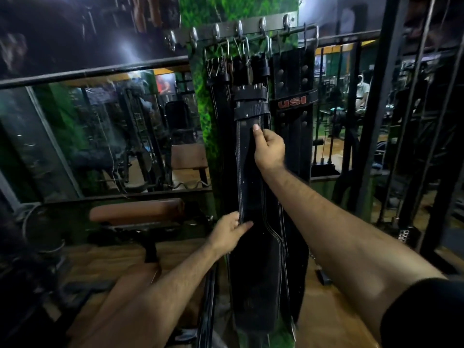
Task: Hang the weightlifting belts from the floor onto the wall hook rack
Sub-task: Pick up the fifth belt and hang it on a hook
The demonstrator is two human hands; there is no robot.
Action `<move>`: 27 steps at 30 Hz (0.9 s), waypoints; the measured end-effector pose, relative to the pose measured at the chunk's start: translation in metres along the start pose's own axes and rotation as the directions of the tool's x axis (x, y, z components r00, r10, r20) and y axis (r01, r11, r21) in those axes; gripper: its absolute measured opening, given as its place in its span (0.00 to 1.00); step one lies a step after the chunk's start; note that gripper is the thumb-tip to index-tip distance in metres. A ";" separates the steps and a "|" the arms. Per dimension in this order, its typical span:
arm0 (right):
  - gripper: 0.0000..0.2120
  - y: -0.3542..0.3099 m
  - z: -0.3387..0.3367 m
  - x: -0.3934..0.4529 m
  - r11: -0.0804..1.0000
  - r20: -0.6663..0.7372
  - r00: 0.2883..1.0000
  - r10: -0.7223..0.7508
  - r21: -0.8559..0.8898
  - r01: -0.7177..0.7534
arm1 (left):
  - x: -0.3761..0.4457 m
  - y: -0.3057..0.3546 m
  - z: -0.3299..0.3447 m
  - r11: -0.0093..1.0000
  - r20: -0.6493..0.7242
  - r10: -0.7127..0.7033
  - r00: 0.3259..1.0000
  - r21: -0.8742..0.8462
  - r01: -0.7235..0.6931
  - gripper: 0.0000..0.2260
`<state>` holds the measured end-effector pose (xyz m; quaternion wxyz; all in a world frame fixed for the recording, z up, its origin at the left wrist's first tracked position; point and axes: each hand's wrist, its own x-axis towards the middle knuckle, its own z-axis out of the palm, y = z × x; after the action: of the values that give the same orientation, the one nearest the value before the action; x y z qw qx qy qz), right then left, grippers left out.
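Several black weightlifting belts hang by their buckles from a metal hook rack on a green pillar. The front belt, black with white stitching, hangs straight down the middle. My right hand pinches its right edge high up, thumb pressed on the leather. My left hand grips its left edge lower down, index finger stretched across the face. A belt marked USI hangs to the right behind it. Thinner belts hang at the left.
A brown padded bench stands low at the left in front of a mirror wall. Dark machine frames and cables rise at the right. Wooden floor shows below. A person stands far back at the right.
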<state>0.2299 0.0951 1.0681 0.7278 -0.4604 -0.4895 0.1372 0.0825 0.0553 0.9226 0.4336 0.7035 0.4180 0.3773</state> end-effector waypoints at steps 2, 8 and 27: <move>0.24 0.002 -0.001 -0.003 1.000 -0.009 1.000 0.005 -0.016 -0.005 | 0.006 -0.024 -0.009 0.989 0.037 -0.074 0.997 0.134 0.069 0.26; 0.23 0.004 -0.009 -0.005 0.997 0.021 1.000 0.008 0.081 -0.009 | 0.006 0.019 -0.044 0.878 0.229 -0.231 0.945 0.467 0.102 0.10; 0.27 0.007 -0.053 -0.058 0.976 0.235 0.972 -0.024 0.215 -0.028 | 0.029 0.175 -0.006 0.900 -0.440 0.061 0.896 -0.363 -0.239 0.08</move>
<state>0.2483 0.0323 1.0234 0.7101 -0.3591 -0.5541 0.2445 0.1333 0.0359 1.0920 0.4399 0.5307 0.3562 0.6309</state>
